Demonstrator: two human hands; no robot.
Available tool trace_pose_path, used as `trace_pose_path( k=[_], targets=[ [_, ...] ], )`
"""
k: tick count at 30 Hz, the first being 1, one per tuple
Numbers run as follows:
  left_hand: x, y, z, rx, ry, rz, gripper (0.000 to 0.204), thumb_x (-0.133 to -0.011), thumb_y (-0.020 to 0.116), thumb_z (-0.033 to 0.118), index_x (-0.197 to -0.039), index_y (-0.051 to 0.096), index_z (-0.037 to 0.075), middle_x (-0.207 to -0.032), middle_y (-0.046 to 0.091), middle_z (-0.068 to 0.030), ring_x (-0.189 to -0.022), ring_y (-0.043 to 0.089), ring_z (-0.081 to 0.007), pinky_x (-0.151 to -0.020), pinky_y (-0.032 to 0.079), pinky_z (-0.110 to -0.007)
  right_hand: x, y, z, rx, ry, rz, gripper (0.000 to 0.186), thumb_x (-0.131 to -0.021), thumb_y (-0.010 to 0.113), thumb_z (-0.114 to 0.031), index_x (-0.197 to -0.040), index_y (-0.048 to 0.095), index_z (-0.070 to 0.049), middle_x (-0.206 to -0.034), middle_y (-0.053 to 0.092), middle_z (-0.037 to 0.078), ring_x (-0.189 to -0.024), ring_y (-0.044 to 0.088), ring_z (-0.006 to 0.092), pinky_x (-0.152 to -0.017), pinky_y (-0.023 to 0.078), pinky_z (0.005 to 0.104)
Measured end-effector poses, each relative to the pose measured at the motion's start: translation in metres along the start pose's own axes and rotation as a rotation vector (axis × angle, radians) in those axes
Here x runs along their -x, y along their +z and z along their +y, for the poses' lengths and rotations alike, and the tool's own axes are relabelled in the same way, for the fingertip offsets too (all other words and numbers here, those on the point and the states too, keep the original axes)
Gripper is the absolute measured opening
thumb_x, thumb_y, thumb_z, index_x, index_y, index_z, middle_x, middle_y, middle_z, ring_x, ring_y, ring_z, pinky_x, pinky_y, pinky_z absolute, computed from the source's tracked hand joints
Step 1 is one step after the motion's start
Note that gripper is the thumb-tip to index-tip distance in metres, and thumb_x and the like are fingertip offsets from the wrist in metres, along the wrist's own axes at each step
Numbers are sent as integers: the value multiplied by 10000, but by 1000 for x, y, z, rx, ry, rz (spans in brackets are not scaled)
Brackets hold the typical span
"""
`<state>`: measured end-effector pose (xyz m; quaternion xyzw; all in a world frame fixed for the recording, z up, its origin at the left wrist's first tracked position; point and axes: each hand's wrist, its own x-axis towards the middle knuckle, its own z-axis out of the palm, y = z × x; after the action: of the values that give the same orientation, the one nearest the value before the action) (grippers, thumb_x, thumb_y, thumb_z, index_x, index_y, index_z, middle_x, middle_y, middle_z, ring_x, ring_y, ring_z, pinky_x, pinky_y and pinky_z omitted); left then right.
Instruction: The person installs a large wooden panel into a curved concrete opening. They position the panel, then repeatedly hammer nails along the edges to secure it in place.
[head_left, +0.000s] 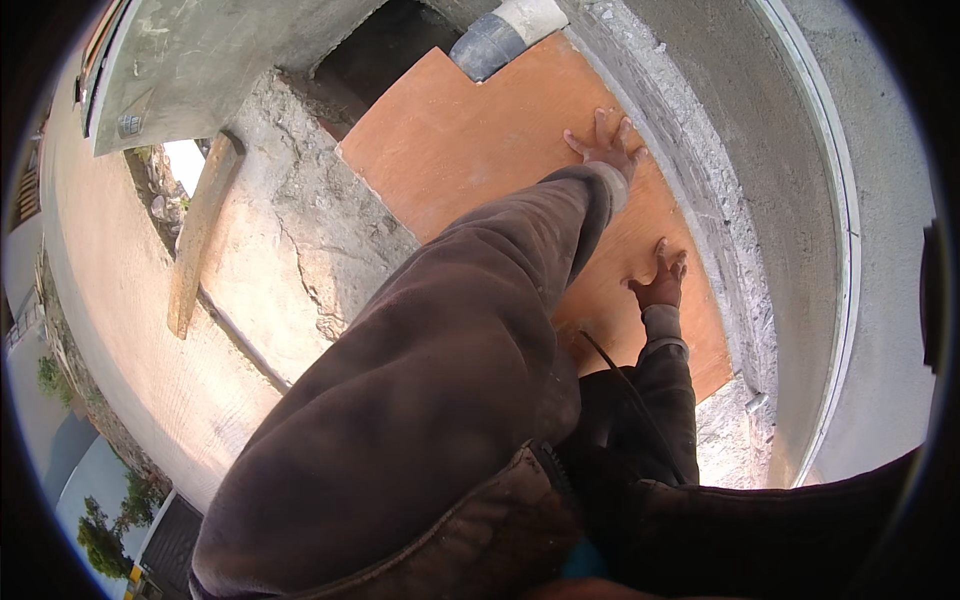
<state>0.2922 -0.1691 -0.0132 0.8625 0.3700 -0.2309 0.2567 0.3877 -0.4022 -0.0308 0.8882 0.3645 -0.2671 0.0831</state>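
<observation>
A large terracotta-orange tile (470, 160) lies over a rough concrete ledge, with a notch in its far edge beside a grey pipe end (487, 47). My left hand (612, 152) rests on the tile near its right edge, fingers spread. Closer to me, my right hand (661, 287) is also on the tile by that same edge, its fingers apart. Neither hand grips anything. My left sleeve covers part of the tile's left side, and a thin dark cord (630, 385) hangs in front of its near part.
Along the tile's right side runs a rough cement edge (700, 170) below a plastered wall (790, 180). A dark opening (385, 50) lies beyond the tile. To the left are cracked concrete (290, 200), a wooden board (205, 235) and a grey slab (200, 70).
</observation>
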Motion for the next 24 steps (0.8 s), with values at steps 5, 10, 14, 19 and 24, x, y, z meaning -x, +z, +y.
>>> trace_pose_path(
  k=[5, 10, 14, 19, 24],
  targets=[
    [-5, -4, -22, -33, -69, 130, 845, -872, 696, 374, -1559, 205, 364, -1662, -81, -36, -1490, -91, -455, -1008, 135, -859, -1, 7, 2, -98, -24, 32, 1192, -601, 923, -247, -1564, 226, -333, -1629, 64, 227, -1482, 108, 470, -1172, 331, 459],
    [-10, -26, -58, -6, -154, 46, 1139, -675, 868, 469, -1564, 164, 371, -1657, -86, -76, -1487, -106, -460, -1008, 154, -854, 2, 6, -9, -96, -25, 12, 1172, -610, 919, -228, -1560, 239, -326, -1631, 35, 227, -1483, 89, 476, -1163, 347, 461],
    [-7, -24, -47, -21, -171, -33, 1155, -688, 858, 473, -1568, 116, 379, -1654, -99, -85, -1483, -111, -471, -999, 159, -861, 11, 5, -11, -74, 7, -33, 1161, -630, 910, -249, -1563, 223, -320, -1624, 18, 245, -1468, 86, 515, -1149, 364, 476],
    [-13, -36, -55, -62, -188, -92, 1171, -687, 856, 483, -1567, 91, 384, -1650, -108, -102, -1476, -116, -484, -997, 170, -862, 6, 7, -17, -50, -48, -16, 1146, -657, 897, -286, -1570, 205, -286, -1608, 18, 288, -1449, 84, 557, -1149, 349, 502],
    [-16, -38, -64, -73, -168, -58, 1173, -674, 859, 501, -1568, 111, 368, -1649, -105, -109, -1475, -100, -492, -993, 186, -862, 1, -1, -32, 35, -33, -84, 1113, -686, 880, -299, -1571, 207, -259, -1597, 30, 310, -1440, 88, 573, -1155, 337, 501]
  ],
)
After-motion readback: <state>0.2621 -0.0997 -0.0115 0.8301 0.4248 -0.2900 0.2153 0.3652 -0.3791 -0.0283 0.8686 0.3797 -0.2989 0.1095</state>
